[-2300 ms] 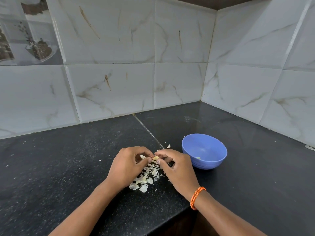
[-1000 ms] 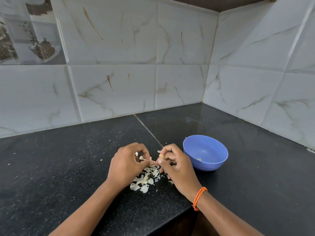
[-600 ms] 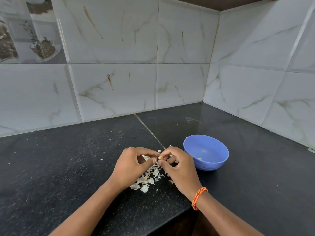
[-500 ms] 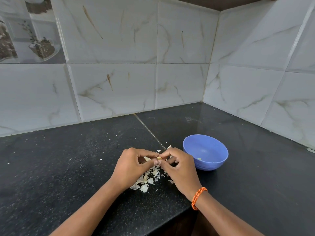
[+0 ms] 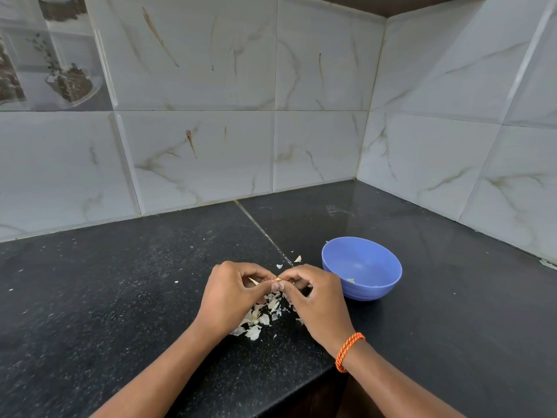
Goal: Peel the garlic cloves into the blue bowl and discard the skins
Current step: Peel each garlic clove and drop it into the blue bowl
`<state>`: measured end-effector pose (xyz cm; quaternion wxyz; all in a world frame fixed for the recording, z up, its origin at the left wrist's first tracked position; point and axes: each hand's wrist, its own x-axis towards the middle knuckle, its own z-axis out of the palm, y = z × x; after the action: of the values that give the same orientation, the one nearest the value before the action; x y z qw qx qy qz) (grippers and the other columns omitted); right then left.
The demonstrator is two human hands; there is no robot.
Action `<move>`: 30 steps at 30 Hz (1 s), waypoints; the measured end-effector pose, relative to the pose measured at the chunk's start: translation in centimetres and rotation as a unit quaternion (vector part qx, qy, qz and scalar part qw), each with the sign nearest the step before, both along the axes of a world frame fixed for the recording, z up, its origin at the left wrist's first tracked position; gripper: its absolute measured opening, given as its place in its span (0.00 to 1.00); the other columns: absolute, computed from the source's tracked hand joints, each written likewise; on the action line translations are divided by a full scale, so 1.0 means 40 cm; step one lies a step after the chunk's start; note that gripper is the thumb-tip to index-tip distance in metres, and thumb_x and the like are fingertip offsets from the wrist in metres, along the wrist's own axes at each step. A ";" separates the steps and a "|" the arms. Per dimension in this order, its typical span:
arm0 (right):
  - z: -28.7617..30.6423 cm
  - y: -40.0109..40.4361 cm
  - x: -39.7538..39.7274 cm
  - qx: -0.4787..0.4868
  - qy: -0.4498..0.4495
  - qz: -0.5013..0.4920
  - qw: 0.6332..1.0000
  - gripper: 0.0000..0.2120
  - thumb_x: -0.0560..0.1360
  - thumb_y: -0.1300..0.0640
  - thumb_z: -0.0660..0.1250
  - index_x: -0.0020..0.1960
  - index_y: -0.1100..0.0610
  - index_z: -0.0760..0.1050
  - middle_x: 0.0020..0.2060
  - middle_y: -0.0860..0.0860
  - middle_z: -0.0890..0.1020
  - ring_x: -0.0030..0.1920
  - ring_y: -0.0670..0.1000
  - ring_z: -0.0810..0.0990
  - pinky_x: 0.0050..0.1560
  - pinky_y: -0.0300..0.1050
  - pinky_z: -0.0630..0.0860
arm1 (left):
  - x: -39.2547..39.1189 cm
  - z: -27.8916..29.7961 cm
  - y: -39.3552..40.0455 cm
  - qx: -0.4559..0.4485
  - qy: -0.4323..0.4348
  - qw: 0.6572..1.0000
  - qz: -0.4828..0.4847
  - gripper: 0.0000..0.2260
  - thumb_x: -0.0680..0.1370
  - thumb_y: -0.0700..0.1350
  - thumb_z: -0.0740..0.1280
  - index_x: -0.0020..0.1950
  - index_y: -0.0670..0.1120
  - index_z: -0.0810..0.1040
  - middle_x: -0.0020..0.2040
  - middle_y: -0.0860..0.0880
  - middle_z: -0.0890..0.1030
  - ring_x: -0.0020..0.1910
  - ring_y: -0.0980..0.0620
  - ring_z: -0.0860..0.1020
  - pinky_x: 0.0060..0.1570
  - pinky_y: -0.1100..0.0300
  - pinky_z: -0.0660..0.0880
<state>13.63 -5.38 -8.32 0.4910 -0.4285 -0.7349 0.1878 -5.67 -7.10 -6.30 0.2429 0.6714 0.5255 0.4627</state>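
Both hands meet over a heap of pale garlic skins (image 5: 259, 318) on the black counter. My left hand (image 5: 229, 300) and my right hand (image 5: 316, 300) pinch one small garlic clove (image 5: 278, 279) between their fingertips; only a yellowish tip of it shows. The blue bowl (image 5: 366, 260) stands just right of my right hand, with a small pale bit on its inner wall. An orange thread band circles my right wrist.
The black stone counter (image 5: 120, 297) runs into a corner of white marble-look tiled walls (image 5: 301, 116). Loose skin flakes (image 5: 297, 258) lie behind the hands near the counter seam. The counter's front edge (image 5: 313, 384) is close below my wrists.
The hands parted slightly a second ago, then came back together on the clove. The bowl and the skin heap have stayed put.
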 end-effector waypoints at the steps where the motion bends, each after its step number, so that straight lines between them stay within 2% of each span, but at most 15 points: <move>1: -0.001 0.000 0.000 0.000 -0.001 0.002 1.000 0.03 0.77 0.53 0.78 0.50 0.50 0.87 0.43 0.41 0.86 0.44 0.45 0.85 0.42 0.38 0.82 | 0.001 0.000 -0.001 0.001 -0.001 1.000 0.002 0.03 0.76 0.51 0.81 0.44 0.55 0.89 0.35 0.53 0.87 0.32 0.55 0.85 0.37 0.59 0.80; 3: -0.001 0.000 -0.001 -0.002 0.006 0.006 1.000 0.03 0.77 0.53 0.78 0.50 0.50 0.87 0.43 0.41 0.86 0.45 0.46 0.85 0.42 0.38 0.82 | 0.003 0.002 -0.003 0.002 -0.004 1.000 0.002 0.03 0.76 0.49 0.80 0.44 0.54 0.89 0.35 0.52 0.87 0.31 0.57 0.84 0.35 0.65 0.75; 4: 0.000 0.000 -0.001 -0.007 0.014 0.008 1.000 0.03 0.77 0.53 0.78 0.49 0.51 0.86 0.43 0.42 0.86 0.45 0.46 0.85 0.41 0.38 0.81 | 0.003 0.002 -0.004 0.001 -0.010 1.000 -0.003 0.03 0.77 0.48 0.80 0.44 0.54 0.89 0.35 0.52 0.87 0.33 0.56 0.85 0.36 0.65 0.75; 6: 0.002 -0.002 0.001 -0.029 0.039 0.019 0.999 0.03 0.77 0.54 0.78 0.48 0.52 0.86 0.41 0.43 0.86 0.43 0.48 0.86 0.39 0.40 0.82 | 0.003 0.003 -0.004 -0.005 -0.031 0.999 -0.019 0.03 0.77 0.46 0.80 0.45 0.52 0.89 0.37 0.51 0.88 0.36 0.53 0.87 0.38 0.59 0.79; 9: 0.006 -0.005 0.003 -0.068 0.070 0.048 0.994 0.04 0.78 0.54 0.77 0.49 0.53 0.85 0.38 0.47 0.86 0.40 0.51 0.86 0.37 0.50 0.86 | -0.002 0.001 -0.001 -0.019 -0.055 0.998 -0.035 0.03 0.77 0.46 0.80 0.45 0.52 0.89 0.38 0.48 0.88 0.37 0.45 0.87 0.41 0.45 0.84; 12: 0.006 -0.005 0.002 -0.070 0.076 0.037 0.994 0.04 0.77 0.53 0.78 0.48 0.52 0.85 0.38 0.47 0.86 0.39 0.50 0.86 0.38 0.49 0.85 | -0.003 0.002 0.000 -0.004 -0.045 0.999 -0.027 0.06 0.77 0.48 0.80 0.42 0.51 0.86 0.35 0.48 0.86 0.34 0.45 0.85 0.39 0.49 0.82; 14: 0.004 -0.001 0.000 -0.060 0.070 0.017 0.996 0.04 0.76 0.53 0.79 0.48 0.51 0.84 0.38 0.45 0.85 0.40 0.49 0.85 0.38 0.46 0.84 | -0.008 0.005 0.003 0.019 -0.014 1.000 -0.013 0.09 0.76 0.49 0.81 0.40 0.51 0.84 0.34 0.50 0.84 0.33 0.47 0.82 0.36 0.52 0.78; 17: 0.002 0.002 -0.004 -0.038 0.034 -0.005 0.999 0.04 0.76 0.55 0.79 0.47 0.50 0.84 0.40 0.43 0.84 0.42 0.48 0.83 0.39 0.38 0.80 | -0.032 0.009 0.018 0.047 0.034 0.998 0.006 0.11 0.73 0.48 0.83 0.42 0.53 0.81 0.40 0.54 0.83 0.36 0.52 0.80 0.39 0.57 0.77; 20: 0.000 0.004 -0.002 -0.042 -0.002 -0.024 0.999 0.03 0.77 0.54 0.77 0.48 0.48 0.84 0.41 0.41 0.83 0.43 0.46 0.82 0.41 0.39 0.81 | -0.070 0.008 0.037 0.049 0.098 0.993 0.035 0.09 0.75 0.48 0.80 0.45 0.56 0.82 0.43 0.57 0.83 0.37 0.55 0.78 0.39 0.55 0.75; 24: -0.004 0.012 -0.006 -0.018 -0.091 -0.048 0.995 0.05 0.81 0.53 0.72 0.54 0.46 0.86 0.47 0.41 0.81 0.47 0.44 0.81 0.46 0.40 0.80 | -0.123 0.011 0.059 -0.003 0.230 0.973 0.022 0.05 0.81 0.53 0.74 0.45 0.61 0.86 0.46 0.62 0.82 0.43 0.59 0.75 0.42 0.57 0.71; 28: 0.006 0.015 -0.022 -0.009 -0.143 -0.054 0.988 0.05 0.82 0.53 0.71 0.51 0.45 0.84 0.48 0.40 0.76 0.45 0.42 0.79 0.42 0.39 0.77 | -0.133 0.004 0.060 -0.061 0.270 0.961 -0.005 0.03 0.80 0.53 0.74 0.49 0.63 0.86 0.53 0.64 0.82 0.53 0.64 0.76 0.51 0.56 0.77; 30: 0.010 0.017 -0.028 -0.007 -0.158 -0.054 0.986 0.04 0.81 0.53 0.72 0.47 0.46 0.81 0.47 0.40 0.75 0.43 0.42 0.79 0.40 0.40 0.77 | -0.126 -0.002 0.059 -0.068 0.280 0.958 0.009 0.03 0.79 0.54 0.75 0.49 0.64 0.86 0.54 0.64 0.81 0.53 0.65 0.76 0.50 0.57 0.75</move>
<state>12.51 -4.68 -7.93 0.3755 -0.4950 -0.7777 0.0960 -10.70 -4.73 -6.36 0.1269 0.7515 0.6083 0.2215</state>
